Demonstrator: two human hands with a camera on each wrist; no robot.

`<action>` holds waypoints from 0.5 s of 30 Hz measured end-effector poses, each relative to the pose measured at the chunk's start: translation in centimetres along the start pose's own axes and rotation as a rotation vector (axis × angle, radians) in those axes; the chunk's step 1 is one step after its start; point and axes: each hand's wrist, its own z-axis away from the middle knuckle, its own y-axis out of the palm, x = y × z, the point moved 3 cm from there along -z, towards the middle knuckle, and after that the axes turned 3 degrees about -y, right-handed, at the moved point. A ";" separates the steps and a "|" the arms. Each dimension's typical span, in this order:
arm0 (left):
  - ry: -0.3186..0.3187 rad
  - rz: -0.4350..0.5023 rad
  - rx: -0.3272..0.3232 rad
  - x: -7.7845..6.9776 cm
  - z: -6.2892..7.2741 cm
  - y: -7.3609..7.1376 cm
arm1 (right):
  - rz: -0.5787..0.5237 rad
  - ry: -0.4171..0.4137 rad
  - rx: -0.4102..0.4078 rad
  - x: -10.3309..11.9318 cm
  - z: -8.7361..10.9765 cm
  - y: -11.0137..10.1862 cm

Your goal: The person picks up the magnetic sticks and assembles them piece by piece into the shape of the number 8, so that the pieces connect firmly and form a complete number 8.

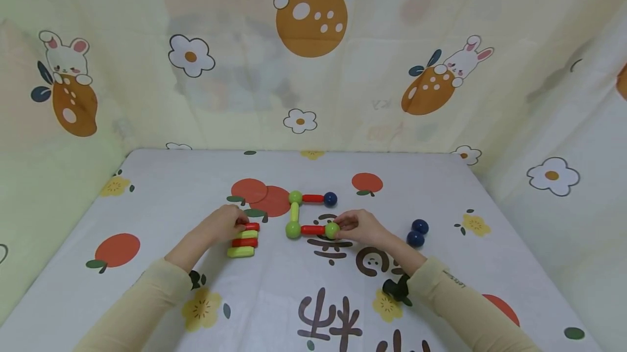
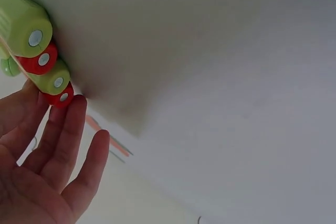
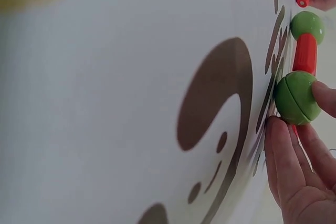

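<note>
My left hand (image 1: 227,225) pinches the far red rod (image 1: 252,226) of a row of short red and lime-green magnetic rods. In the left wrist view, fingertips touch this red rod (image 2: 65,97), beside the green rod (image 2: 55,81). My right hand (image 1: 362,227) holds a green ball (image 1: 332,230) between thumb and fingers, also visible as the green ball (image 3: 297,98) in the right wrist view. That ball meets a red rod (image 1: 312,230), which joins a green corner ball (image 1: 293,230). From there a green rod (image 1: 294,212) leads to another green ball (image 1: 295,197).
At the shape's far side, a red rod (image 1: 312,198) ends in a dark blue ball (image 1: 330,199). Two more blue balls (image 1: 415,239) lie to the right of my right hand. A printed cloth (image 1: 147,303) covers the table, and patterned curtains (image 1: 235,85) stand around it.
</note>
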 end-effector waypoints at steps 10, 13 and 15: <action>-0.040 0.014 -0.001 -0.8 -0.7 -0.2 | 0.019 0.004 -0.003 0.1 -0.1 0.1; -0.028 0.036 -0.009 -1.5 -1.1 -0.5 | 0.017 0.006 0.000 0.1 0.0 0.1; -0.017 0.049 -0.010 -2.0 -1.4 -0.7 | 0.016 0.003 -0.002 0.1 0.0 0.1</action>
